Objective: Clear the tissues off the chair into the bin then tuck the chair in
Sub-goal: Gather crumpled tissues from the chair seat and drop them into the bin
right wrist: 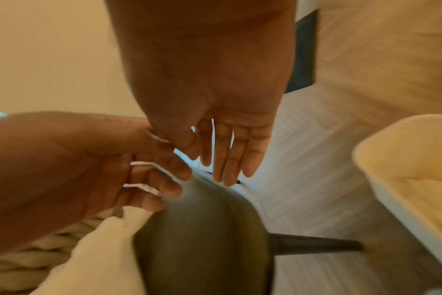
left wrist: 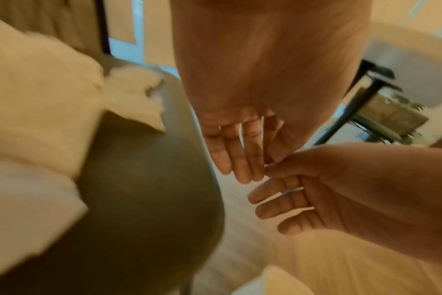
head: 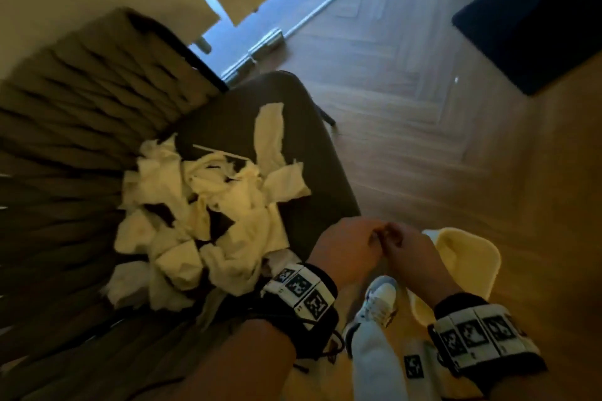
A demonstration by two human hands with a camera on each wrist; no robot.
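Tissues (head: 208, 215) heaped on chair (head: 303, 127), bin (head: 469, 257) beside

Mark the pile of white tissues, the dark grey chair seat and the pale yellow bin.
pile of white tissues (head: 208, 221), head view, middle of heap
dark grey chair seat (head: 303, 140), head view, bare cushion
pale yellow bin (head: 488, 257), head view, far rim

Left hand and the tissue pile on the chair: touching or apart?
Apart. In the left wrist view the left hand has straight fingers over bare floor, with dark chair seat between it and the tissues.
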